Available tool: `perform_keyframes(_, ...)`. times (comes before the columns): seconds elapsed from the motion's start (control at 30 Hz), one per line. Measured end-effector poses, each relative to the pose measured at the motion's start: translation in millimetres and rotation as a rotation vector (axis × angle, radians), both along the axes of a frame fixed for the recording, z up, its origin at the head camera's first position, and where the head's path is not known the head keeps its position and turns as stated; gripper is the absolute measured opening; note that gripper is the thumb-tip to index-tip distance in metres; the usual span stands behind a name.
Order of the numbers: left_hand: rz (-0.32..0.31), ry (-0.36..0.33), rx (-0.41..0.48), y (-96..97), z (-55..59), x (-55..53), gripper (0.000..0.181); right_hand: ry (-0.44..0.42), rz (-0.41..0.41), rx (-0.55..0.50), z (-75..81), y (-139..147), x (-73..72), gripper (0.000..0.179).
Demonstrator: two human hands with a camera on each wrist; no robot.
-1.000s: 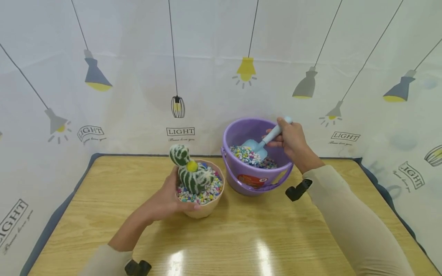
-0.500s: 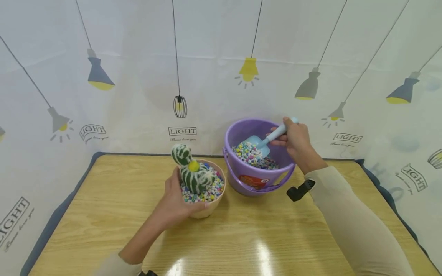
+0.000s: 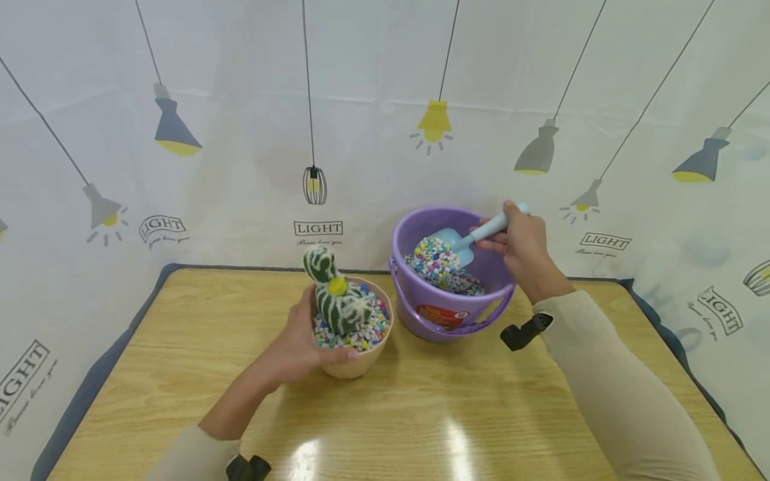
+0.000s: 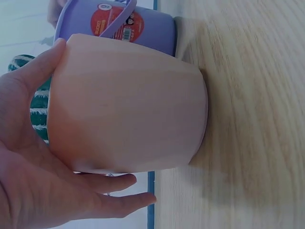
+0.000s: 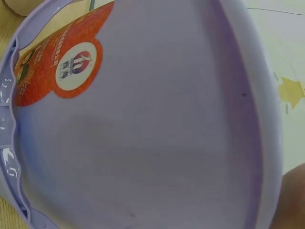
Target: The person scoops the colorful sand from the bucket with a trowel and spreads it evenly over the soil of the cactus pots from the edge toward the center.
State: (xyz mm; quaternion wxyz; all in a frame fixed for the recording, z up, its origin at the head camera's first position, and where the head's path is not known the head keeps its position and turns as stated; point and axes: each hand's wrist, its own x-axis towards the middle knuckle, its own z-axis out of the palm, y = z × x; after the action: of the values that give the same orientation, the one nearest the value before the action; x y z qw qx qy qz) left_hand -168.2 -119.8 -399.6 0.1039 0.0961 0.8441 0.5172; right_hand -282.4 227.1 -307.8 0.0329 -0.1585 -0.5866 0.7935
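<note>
My left hand [image 3: 301, 344] holds the beige flowerpot [image 3: 355, 366] from its left side, thumb along the near rim. In the left wrist view the thumb [image 4: 45, 67] reaches the rim and the fingers [image 4: 116, 202] extend past the pot's side. A green-and-white striped toy cactus [image 3: 343, 310] with a yellow flower stands in the pot among colourful pebbles. My right hand [image 3: 526, 244] grips the handle of a light blue toy shovel [image 3: 462, 248] inside the purple bucket [image 3: 409, 284]. Pebbles [image 3: 436, 260] fill the shovel's blade. The right wrist view shows mainly the bucket's outer wall [image 5: 143, 119].
The bucket's handle [image 3: 415, 317] hangs down in front, close to the pot's right side. Both stand on a wood-grain table [image 3: 385, 427]. Behind them rises a white backdrop [image 3: 252, 133] printed with lamps.
My right hand has moved slightly right and up with the shovel, and more pebbles show on its blade. My left hand has shifted slightly on the pot; the cactus top sits a little higher.
</note>
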Motion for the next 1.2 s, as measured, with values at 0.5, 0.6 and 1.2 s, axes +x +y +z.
perform_keyframes(0.5,-0.095,-0.056,0.027,-11.2,-0.6,-11.1,0.127,-0.013,-0.056,-0.070,2.3,6,5.0,0.026)
perform_keyframes(0.6,-0.118,-0.055,0.038,-12.3,-0.5,-13.5,0.126,-0.011,-0.058,-0.096,3.9,7,8.0,0.026)
perform_keyframes(1.2,-0.183,-0.113,0.077,-17.6,1.4,-22.1,0.125,0.006,-0.050,-0.215,5.7,9,16.7,0.048)
